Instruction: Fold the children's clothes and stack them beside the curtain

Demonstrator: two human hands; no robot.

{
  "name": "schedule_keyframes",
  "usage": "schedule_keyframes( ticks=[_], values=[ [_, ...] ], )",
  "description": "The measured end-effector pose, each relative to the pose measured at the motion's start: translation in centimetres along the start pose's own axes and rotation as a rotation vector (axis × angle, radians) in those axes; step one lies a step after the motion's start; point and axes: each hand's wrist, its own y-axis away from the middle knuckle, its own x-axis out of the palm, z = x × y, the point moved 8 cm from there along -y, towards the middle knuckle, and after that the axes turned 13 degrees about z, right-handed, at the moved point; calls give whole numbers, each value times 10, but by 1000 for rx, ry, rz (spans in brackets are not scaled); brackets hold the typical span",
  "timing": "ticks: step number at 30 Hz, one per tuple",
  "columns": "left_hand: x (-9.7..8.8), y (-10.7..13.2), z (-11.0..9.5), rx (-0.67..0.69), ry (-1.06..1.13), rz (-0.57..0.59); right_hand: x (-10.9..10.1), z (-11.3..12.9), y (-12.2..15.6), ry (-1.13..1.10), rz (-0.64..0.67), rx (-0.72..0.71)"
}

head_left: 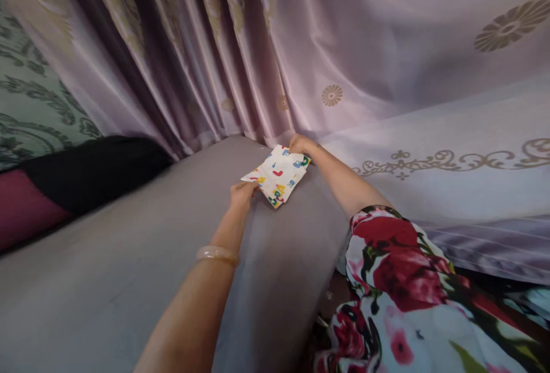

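A folded white cloth (279, 171) printed with colourful letters is held between my two hands, over the grey padded surface. My left hand (244, 191) grips its near left corner, fingers pressed together. At the far right corner, my right hand (301, 145) is closed on the cloth's edge. The layers at its near and right sides do not line up exactly. A pale bangle (217, 255) circles my left wrist.
The grey surface (141, 264) spreads below and to the left. Pink-mauve curtains (326, 58) hang along its far and right sides. A black and maroon cushion (94, 172) lies at the left, near green patterned wallpaper (34, 92). A floral sleeve (399, 258) covers my right upper arm.
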Motion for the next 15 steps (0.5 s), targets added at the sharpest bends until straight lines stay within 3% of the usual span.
schedule_keyframes(
  ticks=[5, 15],
  values=[
    [21, -9, 7, -22, -14, 55, 0, -26, -7, 54, -55, 83],
    [33, -26, 31, -104, -114, 135, 23, -33, -19, 138, -187, 87]
  ],
)
